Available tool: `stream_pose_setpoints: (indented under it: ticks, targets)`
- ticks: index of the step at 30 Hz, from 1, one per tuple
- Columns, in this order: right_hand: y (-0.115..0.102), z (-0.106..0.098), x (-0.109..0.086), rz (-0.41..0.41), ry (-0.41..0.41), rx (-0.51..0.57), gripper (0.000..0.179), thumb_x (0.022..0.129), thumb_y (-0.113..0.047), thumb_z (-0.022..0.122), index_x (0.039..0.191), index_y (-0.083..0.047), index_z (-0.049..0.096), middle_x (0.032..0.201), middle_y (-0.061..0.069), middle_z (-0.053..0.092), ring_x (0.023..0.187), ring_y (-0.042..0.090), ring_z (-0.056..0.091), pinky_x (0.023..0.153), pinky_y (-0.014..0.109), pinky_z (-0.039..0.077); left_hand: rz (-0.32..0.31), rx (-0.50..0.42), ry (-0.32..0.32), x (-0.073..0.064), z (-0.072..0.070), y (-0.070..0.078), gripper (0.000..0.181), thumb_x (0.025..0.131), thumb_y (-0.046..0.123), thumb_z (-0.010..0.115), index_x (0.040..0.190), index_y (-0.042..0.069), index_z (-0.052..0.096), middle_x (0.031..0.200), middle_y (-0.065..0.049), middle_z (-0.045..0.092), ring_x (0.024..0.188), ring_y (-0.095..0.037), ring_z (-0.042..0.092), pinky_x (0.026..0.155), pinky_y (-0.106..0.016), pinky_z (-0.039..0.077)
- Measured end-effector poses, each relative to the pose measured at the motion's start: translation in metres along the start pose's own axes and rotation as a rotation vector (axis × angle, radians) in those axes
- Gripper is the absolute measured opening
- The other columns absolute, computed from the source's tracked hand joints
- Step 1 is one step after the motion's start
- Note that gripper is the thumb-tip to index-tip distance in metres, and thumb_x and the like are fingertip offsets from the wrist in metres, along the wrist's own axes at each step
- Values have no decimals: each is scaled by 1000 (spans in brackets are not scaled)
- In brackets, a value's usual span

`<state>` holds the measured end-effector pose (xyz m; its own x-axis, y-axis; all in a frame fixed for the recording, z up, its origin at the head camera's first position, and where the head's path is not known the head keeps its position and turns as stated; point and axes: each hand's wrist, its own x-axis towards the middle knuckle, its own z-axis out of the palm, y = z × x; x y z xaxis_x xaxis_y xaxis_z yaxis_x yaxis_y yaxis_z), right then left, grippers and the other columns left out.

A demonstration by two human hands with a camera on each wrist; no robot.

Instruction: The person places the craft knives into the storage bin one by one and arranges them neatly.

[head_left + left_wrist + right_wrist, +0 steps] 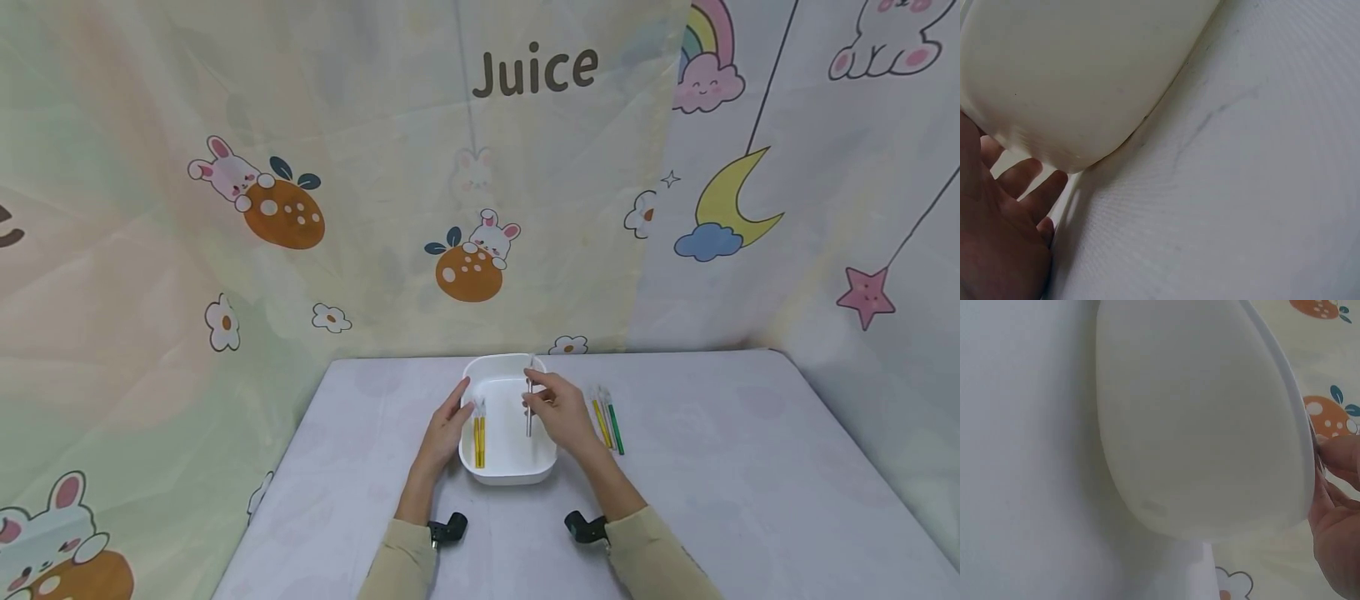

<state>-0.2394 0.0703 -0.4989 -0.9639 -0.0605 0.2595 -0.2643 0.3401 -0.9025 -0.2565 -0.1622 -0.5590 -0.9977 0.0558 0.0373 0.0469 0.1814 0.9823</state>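
Observation:
A white rectangular tray (510, 478) with rounded corners stands on the table. My left hand (442, 433) holds its left rim, thumb over the edge and fingers along the outer wall (1085, 94). Over the tray's right half, my right hand (562, 412) pinches a slim silver pen-like stick (529, 423) between thumb and fingers, upright in the head view. Two yellow pen-like sticks (479, 442) with clear tops lie side by side inside the tray at the left. The right wrist view shows mostly the tray's outer wall (1204, 425), with my fingertips at its rim.
To the right of the tray, beyond my right hand, lie a yellow stick (602, 423), a green stick (616, 429) and a pale one between them, all with clear tops. A pale cloth covers the table (750, 483). A printed curtain (375, 250) hangs behind.

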Motion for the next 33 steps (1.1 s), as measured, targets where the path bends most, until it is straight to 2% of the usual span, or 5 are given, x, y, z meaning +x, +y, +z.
stream_pose_setpoints:
  ticks: [7, 15, 22, 33]
  targets:
    - [-4, 10, -1, -20, -37, -12, 46, 95, -1, 72, 141, -7, 64, 107, 9, 70, 78, 15, 72, 64, 21, 58, -8, 5, 1, 0, 0, 0, 51, 109, 29, 53, 159, 36, 43, 168, 12, 35, 161, -18, 23, 131, -51, 19]
    - [-4, 22, 0, -12, -66, 4, 46, 94, 1, 72, 140, -6, 64, 112, 16, 71, 77, 16, 72, 63, 20, 57, -16, 14, 8, 1, 0, -2, 51, 108, 32, 53, 157, 38, 44, 167, 13, 36, 160, -18, 24, 131, -52, 19]
    - [-5, 32, 0, -47, -87, 2, 45, 94, 1, 73, 138, -4, 65, 118, 20, 71, 79, 19, 74, 63, 21, 60, 13, 14, 8, 2, -1, -7, 50, 108, 28, 54, 157, 36, 45, 167, 9, 38, 160, -21, 26, 131, -52, 18]
    - [-1, 40, 2, -34, -101, -25, 46, 94, 0, 72, 139, -3, 65, 120, 23, 70, 80, 15, 72, 64, 21, 60, 14, 17, 8, 3, -1, -8, 49, 108, 31, 55, 156, 38, 47, 166, 13, 39, 160, -20, 26, 131, -53, 18]
